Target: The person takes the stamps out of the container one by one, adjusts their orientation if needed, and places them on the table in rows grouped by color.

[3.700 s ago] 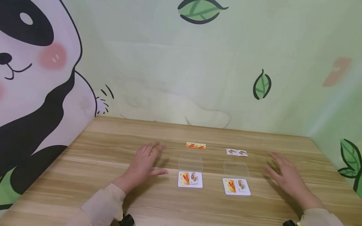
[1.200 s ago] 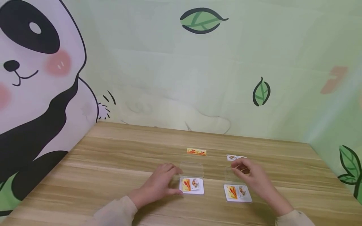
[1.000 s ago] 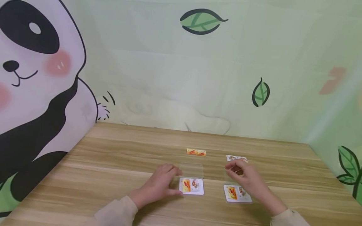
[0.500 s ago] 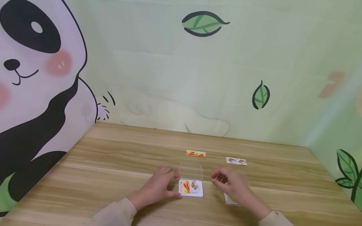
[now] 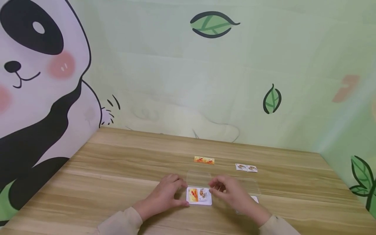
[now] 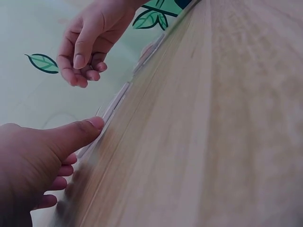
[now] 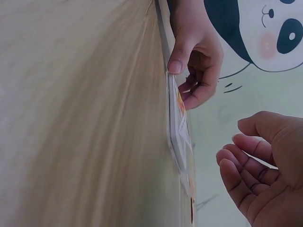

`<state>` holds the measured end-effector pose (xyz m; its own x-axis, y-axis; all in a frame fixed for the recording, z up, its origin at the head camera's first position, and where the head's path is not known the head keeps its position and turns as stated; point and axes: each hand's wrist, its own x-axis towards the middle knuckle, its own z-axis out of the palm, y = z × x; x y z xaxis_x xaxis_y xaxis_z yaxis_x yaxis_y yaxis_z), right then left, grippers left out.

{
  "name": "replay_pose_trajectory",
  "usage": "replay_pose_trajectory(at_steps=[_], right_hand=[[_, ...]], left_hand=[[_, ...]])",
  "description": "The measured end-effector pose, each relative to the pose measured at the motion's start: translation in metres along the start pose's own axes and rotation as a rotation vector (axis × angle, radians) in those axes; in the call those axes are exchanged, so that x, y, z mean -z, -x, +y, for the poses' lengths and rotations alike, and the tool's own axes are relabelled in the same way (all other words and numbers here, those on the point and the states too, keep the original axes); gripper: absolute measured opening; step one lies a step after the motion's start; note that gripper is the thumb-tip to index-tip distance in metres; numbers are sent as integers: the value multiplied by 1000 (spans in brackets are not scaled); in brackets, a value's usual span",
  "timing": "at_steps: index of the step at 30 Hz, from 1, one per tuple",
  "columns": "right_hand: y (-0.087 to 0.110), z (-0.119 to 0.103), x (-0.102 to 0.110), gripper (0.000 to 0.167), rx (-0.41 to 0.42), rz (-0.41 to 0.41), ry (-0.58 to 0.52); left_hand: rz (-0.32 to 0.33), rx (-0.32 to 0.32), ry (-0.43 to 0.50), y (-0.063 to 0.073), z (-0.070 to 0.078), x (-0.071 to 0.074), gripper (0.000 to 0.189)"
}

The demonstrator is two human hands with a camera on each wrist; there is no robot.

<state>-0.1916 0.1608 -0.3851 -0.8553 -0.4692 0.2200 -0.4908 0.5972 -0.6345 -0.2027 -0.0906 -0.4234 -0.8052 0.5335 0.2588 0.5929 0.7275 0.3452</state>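
My left hand (image 5: 164, 194) holds the left side of a small flat plastic case (image 5: 207, 202), thumb at its front corner and fingers at the back one. The case lies with its clear lid (image 5: 198, 178) folded back. In its white base are a yellow-and-red stamp-like paper (image 5: 193, 195) and a white one (image 5: 203, 194) with a brown picture. At the case's right edge is my right hand (image 5: 235, 195), fingers loosely bent, holding nothing; the right wrist view has this hand (image 7: 265, 170) apart from the case. Behind my right hand a second such case (image 5: 255, 199) is mostly hidden.
Farther back on the wooden table (image 5: 132, 147) lie a pair of yellow-and-red papers (image 5: 204, 160) and, to their right, a pair of white ones (image 5: 246, 168). A clear lid (image 5: 249, 185) lies open behind the second case. A wall with a painted panda (image 5: 38, 58) bounds the table.
My right hand has come in from the far right, passed over the right-hand case, and moved left to the left-hand case. My left hand earlier moved right onto that case and has stayed there.
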Motion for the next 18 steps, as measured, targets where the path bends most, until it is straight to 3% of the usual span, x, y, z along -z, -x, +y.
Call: replay_pose_trajectory(at_steps=[18], right_hand=[[-23, -12, -16, 10, 11, -114, 6]], left_hand=[[14, -7, -12, 0, -1, -1, 50]])
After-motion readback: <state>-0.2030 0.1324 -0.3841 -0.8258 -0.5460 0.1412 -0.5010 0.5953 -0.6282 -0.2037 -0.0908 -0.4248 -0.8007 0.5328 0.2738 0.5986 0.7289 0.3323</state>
